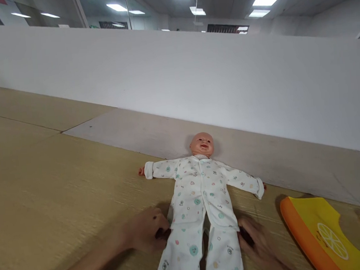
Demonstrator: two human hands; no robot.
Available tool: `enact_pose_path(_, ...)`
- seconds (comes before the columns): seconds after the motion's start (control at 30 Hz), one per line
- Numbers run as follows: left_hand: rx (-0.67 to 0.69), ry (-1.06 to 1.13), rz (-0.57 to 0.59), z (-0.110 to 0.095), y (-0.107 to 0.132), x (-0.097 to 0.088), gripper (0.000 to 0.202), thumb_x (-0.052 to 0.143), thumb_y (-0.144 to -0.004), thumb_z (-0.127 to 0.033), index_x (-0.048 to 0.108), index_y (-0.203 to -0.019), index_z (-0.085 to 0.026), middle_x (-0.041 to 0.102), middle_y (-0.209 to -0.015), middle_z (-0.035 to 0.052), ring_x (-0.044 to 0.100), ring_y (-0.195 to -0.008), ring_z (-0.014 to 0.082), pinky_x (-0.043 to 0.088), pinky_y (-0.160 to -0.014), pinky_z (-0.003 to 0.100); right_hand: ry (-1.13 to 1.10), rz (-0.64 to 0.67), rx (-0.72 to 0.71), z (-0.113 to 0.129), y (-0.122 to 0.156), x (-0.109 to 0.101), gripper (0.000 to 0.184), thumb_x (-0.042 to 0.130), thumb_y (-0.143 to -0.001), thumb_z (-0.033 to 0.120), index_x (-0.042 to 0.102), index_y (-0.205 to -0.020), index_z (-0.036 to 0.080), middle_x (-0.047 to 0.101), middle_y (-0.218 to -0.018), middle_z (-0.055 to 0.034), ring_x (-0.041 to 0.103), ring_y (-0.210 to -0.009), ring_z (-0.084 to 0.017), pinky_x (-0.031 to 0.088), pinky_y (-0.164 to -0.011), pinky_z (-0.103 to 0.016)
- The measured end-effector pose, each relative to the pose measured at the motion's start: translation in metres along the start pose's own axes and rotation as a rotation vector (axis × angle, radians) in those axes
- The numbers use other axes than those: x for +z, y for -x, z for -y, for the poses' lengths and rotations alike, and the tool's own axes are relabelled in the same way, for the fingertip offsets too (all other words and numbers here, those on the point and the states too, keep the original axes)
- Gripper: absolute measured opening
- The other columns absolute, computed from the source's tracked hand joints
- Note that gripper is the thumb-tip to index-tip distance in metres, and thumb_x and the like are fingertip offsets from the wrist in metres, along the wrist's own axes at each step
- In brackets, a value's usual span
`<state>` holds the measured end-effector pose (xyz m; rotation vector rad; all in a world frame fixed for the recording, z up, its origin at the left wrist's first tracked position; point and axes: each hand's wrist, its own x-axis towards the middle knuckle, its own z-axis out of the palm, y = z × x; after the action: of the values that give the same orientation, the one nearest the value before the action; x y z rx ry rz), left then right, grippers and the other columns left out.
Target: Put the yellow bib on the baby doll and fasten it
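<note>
A baby doll [201, 145] lies on its back with arms spread, dressed in a white printed top [200, 188] and matching pants [190, 251]. The top's front hangs apart below the chest, and its hem overlaps the waist of the pants. At the doll's hip on the left, my left hand [149, 230] is closed with fingers curled at the cloth edge. My right hand [257, 239] pinches the cloth at the opposite hip. Whether each hand grips the top's hem or the pants' waist, I cannot tell. The doll's feet are out of frame.
A yellow and orange baby bib [321, 232] with a citrus-slice print lies on the right. The wooden table [61, 187] has a paler strip [141, 123] along its back. A white partition [174, 72] with glass above rises behind.
</note>
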<state>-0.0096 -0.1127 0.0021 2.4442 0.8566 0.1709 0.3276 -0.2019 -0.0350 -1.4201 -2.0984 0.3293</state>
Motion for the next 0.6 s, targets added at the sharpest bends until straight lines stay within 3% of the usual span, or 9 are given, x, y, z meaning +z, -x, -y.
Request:
enact_pose_path(0.13, -0.039, 0.195, 0.170, 0.008, 0.001, -0.007, 0.020, 0.047, -0.050, -0.009, 0.028, -0.049, -0.016, 0.028, -0.049, -0.0052, 0.024, -0.051, 0.0084, 0.018, -0.050, 0.025, 0.011, 0.131, 0.062, 0.006, -0.001, -0.027, 0.008, 0.042, -0.084, 0.020, 0.048, -0.078, 0.024, 0.054, -0.069, 0.0032, 0.054, -0.060, -0.013, 0.045, -0.055, -0.024)
enact_pose_path(0.2, -0.068, 0.336, 0.189, 0.016, -0.001, -0.008, 0.020, 0.044, -0.053, -0.010, 0.025, -0.052, -0.017, 0.025, -0.052, -0.0052, 0.022, -0.053, 0.0082, 0.017, -0.050, 0.025, 0.029, 0.081, 0.138, 0.005, 0.001, -0.050, 0.012, 0.043, -0.086, 0.024, 0.053, -0.080, 0.023, 0.056, -0.069, 0.0023, 0.054, -0.061, -0.012, 0.045, -0.056, -0.023)
enact_pose_path(0.33, -0.146, 0.461, 0.094, 0.026, -0.006, 0.000, 0.024, 0.044, -0.065, -0.015, 0.022, -0.054, -0.017, 0.020, -0.056, -0.0048, 0.019, -0.055, 0.0089, 0.017, -0.052, 0.025, 0.189, -0.311, 0.381, -0.017, 0.016, -0.112, 0.019, 0.049, -0.083, 0.038, 0.059, -0.081, 0.022, 0.060, -0.071, -0.0014, 0.055, -0.060, -0.014, 0.044, -0.055, -0.024)
enact_pose_path(0.43, -0.143, 0.480, 0.049, 0.028, -0.008, 0.007, 0.030, 0.045, -0.073, -0.021, 0.021, -0.055, -0.017, 0.019, -0.056, -0.0043, 0.020, -0.056, 0.0098, 0.017, -0.053, 0.025, 0.415, -0.605, 0.617, -0.051, 0.041, -0.164, 0.025, 0.056, -0.071, 0.045, 0.062, -0.078, 0.022, 0.059, -0.063, -0.0030, 0.057, -0.057, -0.019, 0.043, -0.058, -0.031)
enact_pose_path(0.53, -0.141, 0.486, 0.028, 0.030, -0.009, 0.011, 0.034, 0.045, -0.079, -0.028, 0.022, -0.056, -0.017, 0.022, -0.057, -0.0039, 0.022, -0.057, 0.0105, 0.019, -0.054, 0.025, 0.584, -0.964, 0.932, -0.095, 0.078, -0.203, 0.019, 0.053, -0.069, 0.039, 0.058, -0.072, 0.021, 0.058, -0.065, -0.0064, 0.053, -0.055, -0.020, 0.036, -0.053, -0.031)
enact_pose_path(0.6, -0.137, 0.488, 0.022, 0.031, -0.010, 0.012, 0.035, 0.044, -0.081, -0.029, 0.022, -0.057, -0.018, 0.023, -0.058, -0.0038, 0.023, -0.058, 0.0107, 0.020, -0.055, 0.025, 0.582, -0.980, 1.102, -0.125, 0.105, -0.214, 0.019, 0.059, -0.062, 0.040, 0.053, -0.062, 0.022, 0.052, -0.056, -0.0044, 0.042, -0.042, -0.017, 0.028, -0.045, -0.029)
